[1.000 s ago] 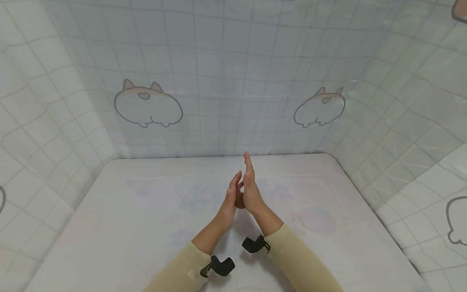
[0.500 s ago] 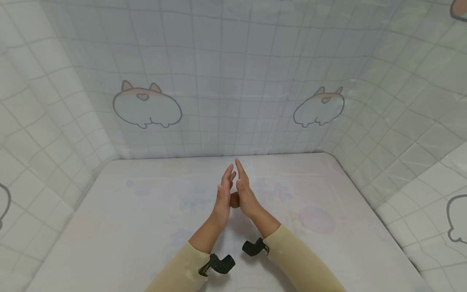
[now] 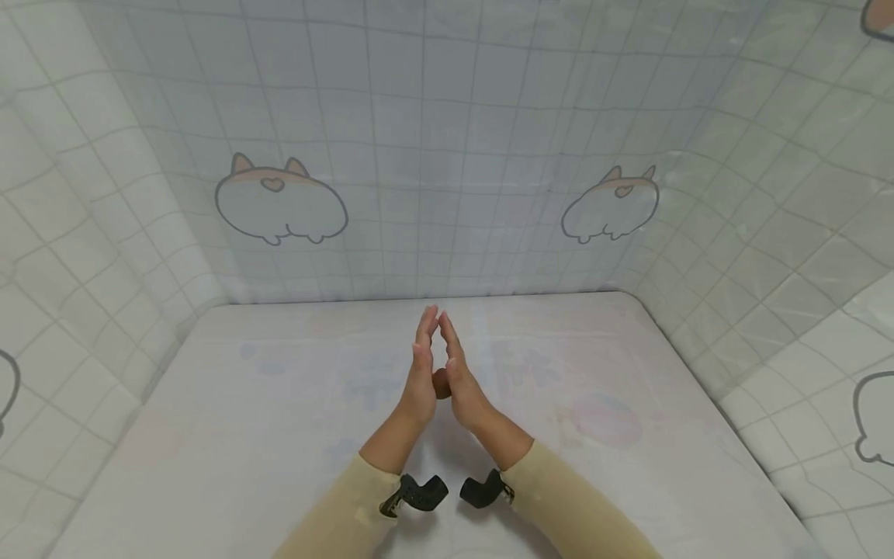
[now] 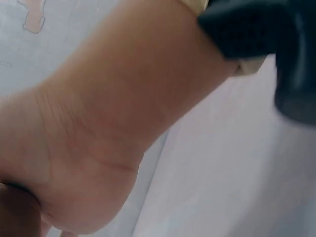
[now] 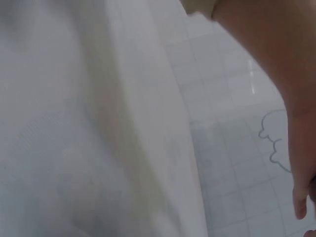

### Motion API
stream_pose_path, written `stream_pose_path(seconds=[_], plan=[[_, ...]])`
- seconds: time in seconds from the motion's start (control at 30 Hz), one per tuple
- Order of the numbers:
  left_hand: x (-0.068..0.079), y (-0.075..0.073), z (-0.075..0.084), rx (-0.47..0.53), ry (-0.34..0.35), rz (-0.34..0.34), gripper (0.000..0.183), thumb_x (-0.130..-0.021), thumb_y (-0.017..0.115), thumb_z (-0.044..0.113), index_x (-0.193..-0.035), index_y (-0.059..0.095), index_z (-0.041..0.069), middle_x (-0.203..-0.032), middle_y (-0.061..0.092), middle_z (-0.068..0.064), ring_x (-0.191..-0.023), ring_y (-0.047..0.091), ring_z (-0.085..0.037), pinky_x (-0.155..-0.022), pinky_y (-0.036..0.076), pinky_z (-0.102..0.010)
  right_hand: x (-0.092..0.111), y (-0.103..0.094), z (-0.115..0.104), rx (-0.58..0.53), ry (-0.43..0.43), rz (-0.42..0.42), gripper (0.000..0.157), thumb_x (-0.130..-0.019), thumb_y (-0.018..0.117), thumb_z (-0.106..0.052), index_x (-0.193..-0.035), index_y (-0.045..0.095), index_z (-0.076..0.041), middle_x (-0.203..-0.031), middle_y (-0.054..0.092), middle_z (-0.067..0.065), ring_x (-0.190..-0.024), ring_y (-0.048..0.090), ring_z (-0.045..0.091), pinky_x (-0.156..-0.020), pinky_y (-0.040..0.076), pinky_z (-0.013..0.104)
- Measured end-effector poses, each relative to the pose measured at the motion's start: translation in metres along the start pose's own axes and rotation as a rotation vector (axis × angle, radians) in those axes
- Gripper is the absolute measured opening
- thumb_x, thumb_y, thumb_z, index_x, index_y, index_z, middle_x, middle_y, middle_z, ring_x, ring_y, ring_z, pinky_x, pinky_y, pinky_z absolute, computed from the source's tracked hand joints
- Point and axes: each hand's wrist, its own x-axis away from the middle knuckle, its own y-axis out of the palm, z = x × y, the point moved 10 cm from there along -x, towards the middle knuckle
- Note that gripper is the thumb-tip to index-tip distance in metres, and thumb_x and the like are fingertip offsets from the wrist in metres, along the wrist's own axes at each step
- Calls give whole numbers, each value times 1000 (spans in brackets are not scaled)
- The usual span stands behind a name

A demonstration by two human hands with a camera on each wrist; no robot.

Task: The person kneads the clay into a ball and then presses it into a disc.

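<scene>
A small brown rounded lump sits between the two palms in the head view, above the middle of the table. My left hand presses on it from the left with straight fingers pointing forward. From the other side my right hand lies flat against it, fingers also straight. The fingertips of both hands come close together at the top. Part of the lump shows at the lower left corner of the left wrist view, against the palm. In the right wrist view the right hand is at the right edge, mostly cut off.
The table has a pale cover with faint coloured prints. Grid-patterned white sheets with cartoon animal outlines stand around its back and sides. A black wrist mount is on the left sleeve and another black mount on the right.
Both hands have shifted left with the lump between them. The right hand has drawn back relative to the left, so the fingertips are now nearly level.
</scene>
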Motion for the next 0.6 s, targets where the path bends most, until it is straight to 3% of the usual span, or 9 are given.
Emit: stream_pose_path(seconds=[0.03,0.2,0.4,0.6], plan=[[-1,-1,-2,-12,-13,6,89,-94,6,79,-162,6,23,-167,7,-8,-152,9,-28,-113,8,-68,0,1,-2,-1,-14,-3,89,-95,9,-78,-162,-6,-20,-168,-5,8,-152,0,28,-116,6,64],[-3,-7,-16,-63,-106,26,90,-91,5,82,-162,8,28,-166,7,-8,-151,10,-32,-109,18,-71,4,6,-10,-12,-46,-11,91,-95,7,-77,-162,-6,-17,-168,-4,10,-153,-2,26,-116,5,64],[-2,-8,-28,-70,-165,13,87,-91,4,81,-162,5,31,-166,7,-11,-149,16,-38,-106,25,-71,6,7,-20,9,-63,-7,93,-94,6,-79,-162,-5,-15,-168,-5,7,-153,-4,28,-113,3,69],[-1,-2,-40,-89,-220,-30,91,-91,6,82,-162,1,26,-167,-5,-4,-151,3,-39,-108,18,-74,7,5,-24,29,-76,14,94,-94,7,-78,-161,-4,-13,-168,-3,9,-153,-3,27,-113,3,69]])
